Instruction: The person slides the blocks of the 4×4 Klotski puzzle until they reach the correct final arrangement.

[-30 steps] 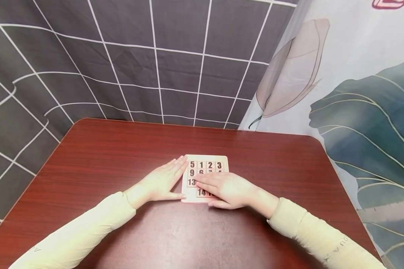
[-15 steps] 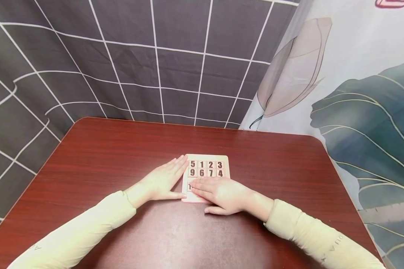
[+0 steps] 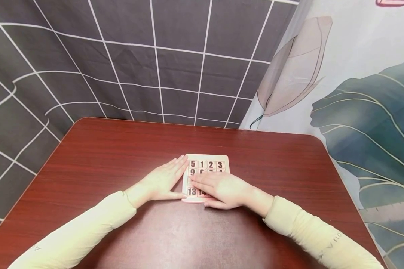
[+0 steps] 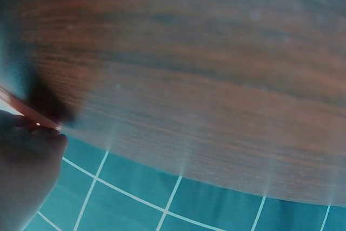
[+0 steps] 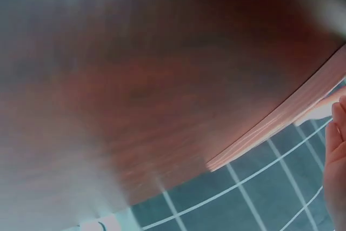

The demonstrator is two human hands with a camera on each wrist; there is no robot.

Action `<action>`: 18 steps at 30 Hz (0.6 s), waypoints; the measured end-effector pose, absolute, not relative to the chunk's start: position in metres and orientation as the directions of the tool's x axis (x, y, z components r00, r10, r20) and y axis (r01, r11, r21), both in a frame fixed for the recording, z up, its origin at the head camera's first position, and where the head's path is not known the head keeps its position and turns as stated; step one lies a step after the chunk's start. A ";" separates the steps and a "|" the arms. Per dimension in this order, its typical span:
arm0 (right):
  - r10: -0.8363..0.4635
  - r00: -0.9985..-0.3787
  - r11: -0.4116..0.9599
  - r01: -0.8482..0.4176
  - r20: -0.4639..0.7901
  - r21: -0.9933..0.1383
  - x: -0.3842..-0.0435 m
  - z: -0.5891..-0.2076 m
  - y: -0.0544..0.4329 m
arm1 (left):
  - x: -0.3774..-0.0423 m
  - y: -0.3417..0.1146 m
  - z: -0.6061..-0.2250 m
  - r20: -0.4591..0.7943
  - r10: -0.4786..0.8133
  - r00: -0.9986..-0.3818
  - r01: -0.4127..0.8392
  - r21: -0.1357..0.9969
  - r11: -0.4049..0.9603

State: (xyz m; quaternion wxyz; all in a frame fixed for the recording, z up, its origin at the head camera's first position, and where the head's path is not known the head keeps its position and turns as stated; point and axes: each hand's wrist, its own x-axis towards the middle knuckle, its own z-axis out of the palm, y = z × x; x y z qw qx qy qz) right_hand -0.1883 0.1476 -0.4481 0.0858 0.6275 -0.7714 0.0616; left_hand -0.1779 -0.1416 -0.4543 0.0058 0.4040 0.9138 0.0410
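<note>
A pale sliding number puzzle (image 3: 207, 157) lies flat on the table, with 5, 1, 2, 3 readable along its top row. My left hand (image 3: 159, 181) rests along its left edge, fingers extended and thumb stretched to the lower left corner. Over the puzzle's middle and right side lies my right hand (image 3: 223, 188), fingers nearly straight and touching the tiles. It hides much of the lower rows. The 13 tile (image 3: 192, 192) sits in the bottom left corner beside 14, with a gap above it. In the right wrist view the puzzle's side (image 5: 281, 114) shows near my fingers.
The reddish-brown wooden table (image 3: 128, 142) has rounded far corners. Behind it hangs a dark grey cloth with a white grid (image 3: 178, 71). A pale curtain with large leaf prints (image 3: 367, 112) hangs along the right side.
The 13 tile has slid down from the third row into the bottom left corner. My right hand moved toward me over the tiles, then back up a little. My left hand stayed put.
</note>
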 end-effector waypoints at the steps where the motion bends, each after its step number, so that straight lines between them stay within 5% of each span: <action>1: -0.956 -0.214 0.221 -0.975 0.203 0.012 -0.192 -0.448 0.147 | -0.178 -0.142 -0.454 0.021 0.738 -0.675 0.737 0.079 0.672; 8: -0.950 -0.278 0.285 -0.958 0.144 0.029 -0.209 -0.448 0.144 | -0.177 -0.141 -0.453 0.005 0.733 -0.680 0.731 0.078 0.678; 18: -0.955 -0.270 0.277 -0.960 0.119 0.038 -0.205 -0.450 0.143 | -0.178 -0.141 -0.453 0.004 0.729 -0.685 0.727 0.084 0.682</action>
